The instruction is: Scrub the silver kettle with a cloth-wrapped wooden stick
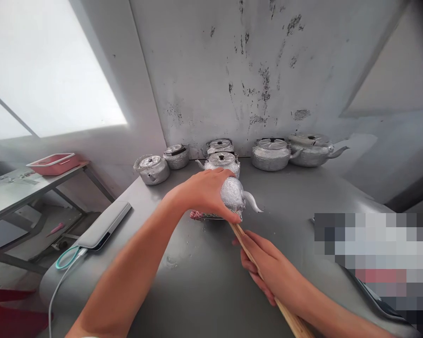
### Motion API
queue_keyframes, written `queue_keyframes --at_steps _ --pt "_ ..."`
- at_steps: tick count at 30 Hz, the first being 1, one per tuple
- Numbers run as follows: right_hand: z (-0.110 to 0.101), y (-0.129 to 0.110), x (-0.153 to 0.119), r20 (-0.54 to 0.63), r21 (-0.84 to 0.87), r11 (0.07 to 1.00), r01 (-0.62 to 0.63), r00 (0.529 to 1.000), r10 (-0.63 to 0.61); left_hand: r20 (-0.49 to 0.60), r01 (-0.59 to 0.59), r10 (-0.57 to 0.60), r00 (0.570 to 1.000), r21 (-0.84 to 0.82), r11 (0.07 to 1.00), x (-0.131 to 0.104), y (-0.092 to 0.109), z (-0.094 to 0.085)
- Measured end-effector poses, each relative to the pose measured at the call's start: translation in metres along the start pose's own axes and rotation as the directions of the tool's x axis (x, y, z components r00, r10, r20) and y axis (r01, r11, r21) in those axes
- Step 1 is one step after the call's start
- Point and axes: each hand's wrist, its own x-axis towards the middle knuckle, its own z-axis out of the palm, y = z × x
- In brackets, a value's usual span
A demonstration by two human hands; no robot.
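My left hand point(211, 190) is wrapped over a small silver metal kettle point(232, 193), which lies tilted with its curved spout point(253, 202) pointing right. In my right hand point(262, 258) is a long wooden stick point(293, 319), gripped along its upper part. The stick's far end reaches the near underside of the kettle by my left thumb; whether it goes inside or only touches is hidden. A patterned red and white piece, perhaps cloth point(196, 215), shows below my left hand. Close behind the held kettle stands another lidded kettle point(223, 162).
Several more silver kettles point(270, 155) line the back of the grey table point(197, 291) along a stained wall. A grey power bank point(105, 225) with a white cable lies at left. A side table bears a pink basket point(54, 165). The right side is partly pixelated.
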Motion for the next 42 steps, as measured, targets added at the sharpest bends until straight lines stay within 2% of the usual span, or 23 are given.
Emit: queue_keyframes --at_steps 3,6,10,13,17,20,23,27,31,34,38,42 --pt "0.002 0.002 0.000 0.014 0.002 1.000 -0.026 1.000 0.026 0.001 0.000 0.000 1.000 0.005 1.000 0.000 0.000 0.001" --pt "0.004 0.002 0.000 -0.006 0.012 1.000 0.024 1.000 -0.024 -0.002 -0.002 0.002 1.000 0.014 1.000 0.001 -0.001 0.001" --pt "0.005 0.001 0.002 0.019 -0.003 0.999 -0.040 0.999 0.040 -0.011 0.007 -0.007 1.000 -0.003 1.000 0.001 -0.003 0.001" --pt "0.006 0.004 0.002 -0.002 0.016 1.000 0.006 1.000 -0.006 -0.006 0.014 -0.014 1.000 0.005 1.000 0.002 -0.004 0.001" --pt "0.007 0.008 0.002 0.015 0.011 1.000 -0.024 1.000 0.024 -0.006 0.022 -0.022 1.000 -0.002 1.000 0.002 -0.004 0.000" --pt "0.008 0.008 0.002 -0.010 0.026 1.000 0.018 1.000 -0.017 -0.011 0.030 -0.030 0.999 -0.016 0.999 0.002 -0.004 0.000" --pt "0.006 0.005 0.000 0.021 0.017 0.999 -0.034 0.999 0.034 -0.015 0.033 -0.033 0.999 -0.014 0.999 0.002 -0.004 0.001" --pt "0.004 0.000 -0.006 -0.010 0.016 0.998 -0.054 0.998 0.054 -0.013 0.032 -0.032 0.999 0.000 0.999 0.000 -0.003 0.001" --pt "0.005 -0.003 -0.009 0.010 -0.006 0.994 -0.111 0.994 0.112 0.005 0.019 -0.019 1.000 0.024 1.000 -0.001 -0.001 0.001" --pt "0.008 -0.001 -0.010 -0.017 0.022 0.998 -0.065 0.998 0.065 0.008 0.012 -0.012 1.000 0.025 1.000 -0.002 0.000 0.001" --pt "0.011 0.004 -0.011 0.033 0.021 0.995 -0.102 0.994 0.101 0.006 0.015 -0.015 1.000 0.010 1.000 -0.002 -0.001 0.002" --pt "0.011 0.007 -0.010 0.013 0.057 0.997 -0.046 0.999 0.045 0.005 0.011 -0.012 1.000 0.009 1.000 -0.002 0.000 0.002"
